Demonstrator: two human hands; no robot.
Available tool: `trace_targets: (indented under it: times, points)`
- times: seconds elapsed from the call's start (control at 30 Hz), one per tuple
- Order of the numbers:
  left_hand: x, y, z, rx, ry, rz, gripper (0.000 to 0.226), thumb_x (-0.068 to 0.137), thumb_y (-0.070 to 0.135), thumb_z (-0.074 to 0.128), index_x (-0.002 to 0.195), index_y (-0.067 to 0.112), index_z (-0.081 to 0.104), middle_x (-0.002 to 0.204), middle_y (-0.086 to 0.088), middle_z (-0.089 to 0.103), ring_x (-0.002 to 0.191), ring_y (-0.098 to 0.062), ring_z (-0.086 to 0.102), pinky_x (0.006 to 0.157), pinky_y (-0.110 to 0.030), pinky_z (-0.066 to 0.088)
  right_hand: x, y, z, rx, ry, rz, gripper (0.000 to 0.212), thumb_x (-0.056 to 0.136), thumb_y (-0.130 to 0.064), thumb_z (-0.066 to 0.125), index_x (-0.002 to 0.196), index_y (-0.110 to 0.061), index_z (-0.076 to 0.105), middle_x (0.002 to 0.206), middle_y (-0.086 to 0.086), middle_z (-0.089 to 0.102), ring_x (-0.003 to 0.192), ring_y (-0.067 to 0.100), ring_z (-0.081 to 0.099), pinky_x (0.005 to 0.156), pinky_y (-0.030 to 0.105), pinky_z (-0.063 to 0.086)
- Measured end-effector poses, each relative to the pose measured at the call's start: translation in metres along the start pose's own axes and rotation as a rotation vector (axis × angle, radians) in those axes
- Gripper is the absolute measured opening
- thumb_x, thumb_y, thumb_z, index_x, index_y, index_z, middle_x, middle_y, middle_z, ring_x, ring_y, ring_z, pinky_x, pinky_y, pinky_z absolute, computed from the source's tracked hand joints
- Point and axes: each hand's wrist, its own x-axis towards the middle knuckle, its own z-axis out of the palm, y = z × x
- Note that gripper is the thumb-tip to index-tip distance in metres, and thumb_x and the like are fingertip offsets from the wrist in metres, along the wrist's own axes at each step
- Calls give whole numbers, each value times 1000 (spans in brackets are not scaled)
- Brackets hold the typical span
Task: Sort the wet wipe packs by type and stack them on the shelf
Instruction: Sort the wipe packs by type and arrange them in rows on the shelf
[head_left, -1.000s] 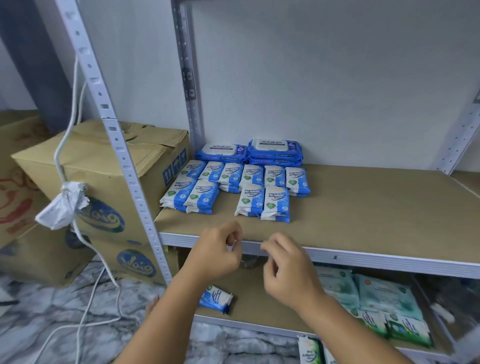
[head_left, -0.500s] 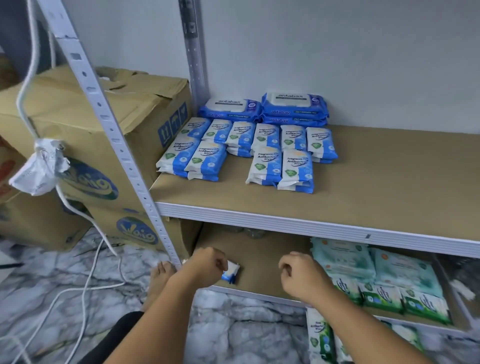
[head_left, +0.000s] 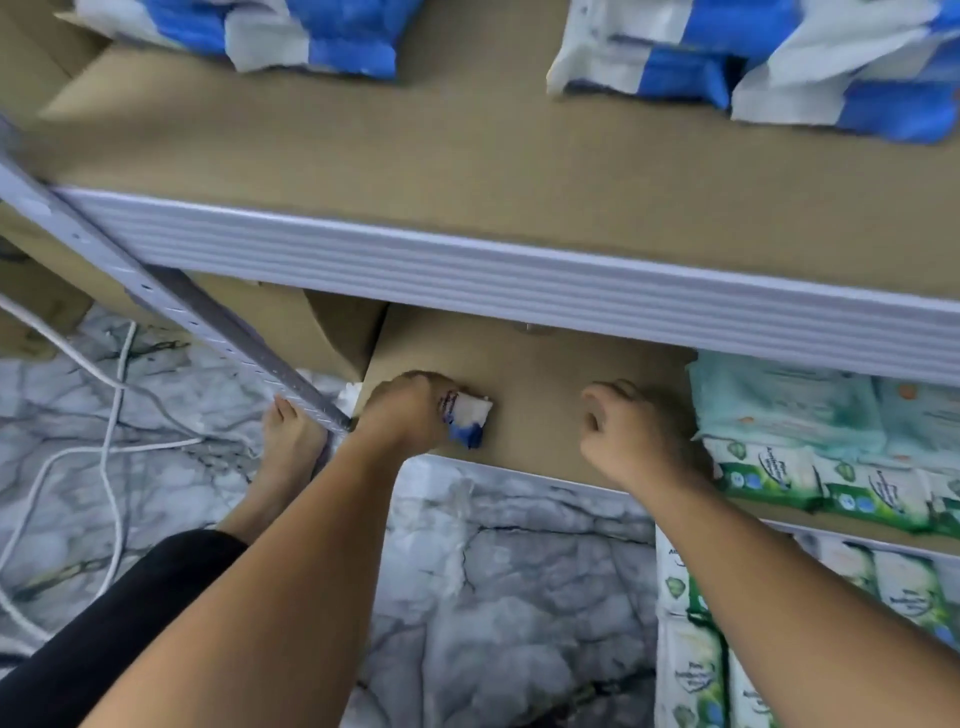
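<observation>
Left hand (head_left: 410, 410) grips a blue-white pack (head_left: 470, 418) on the lower shelf (head_left: 540, 395). Right hand (head_left: 631, 434), curled, rests beside green packs (head_left: 769, 467).

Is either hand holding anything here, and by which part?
The left hand grips a small blue-and-white wipe pack by its left end; the right hand holds nothing.

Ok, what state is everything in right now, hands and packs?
Left hand: grips the small blue pack.
Small blue pack: held at the lower shelf; lifted or resting, unclear.
Right hand: fingers curled, holding nothing visible.
Blue packs: lying on the upper shelf.
Green packs: lying on the lower shelf, right side.
</observation>
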Motion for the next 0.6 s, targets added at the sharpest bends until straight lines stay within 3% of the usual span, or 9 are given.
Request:
trace_targets:
  times: [0.1,0.17,0.27,0.4,0.53,0.6]
  points:
    - [15,-4,0,62,14,44,58,73,30,59,129,45,61,121,-1,60,112,-28,52,95,-38,49,11,16,27,-36,116,32,47,80,-4,63,127,-7,66,126,20,58,108,44,55,89,39,41]
    - [24,-6,2,137,-36,13,58,78,32,59,134,48,55,123,-2,53,118,-29,46,98,-39,45,14,30,42,-144,167,52,50,78,-15,59,128,-12,64,125,19,56,110,44,50,89,48,43]
    - [32,-5,8,113,-110,-51,56,80,28,54,133,46,53,122,-1,48,121,-27,44,87,-37,34,12,45,57,-260,171,116,52,82,-27,55,133,-20,57,135,16,46,122,39,41,92,50,37]
    - [30,-1,6,-18,-180,-121,59,70,31,54,128,39,59,113,2,51,111,-25,54,96,-40,45,5,56,68,-363,173,83,51,86,-38,46,135,-23,51,142,11,41,129,36,39,93,49,34]
    - [22,5,8,-162,-156,-192,77,58,38,49,134,24,55,125,-3,54,112,-27,58,96,-44,52,8,48,65,-349,91,136,54,87,-39,42,139,-24,48,146,10,38,131,36,35,96,51,35]
    - [12,12,10,-172,-116,-210,63,68,37,53,128,19,50,119,-3,57,108,-28,58,94,-43,50,5,44,54,-364,24,167,55,89,-38,46,143,-24,46,149,11,35,135,35,30,102,51,30]
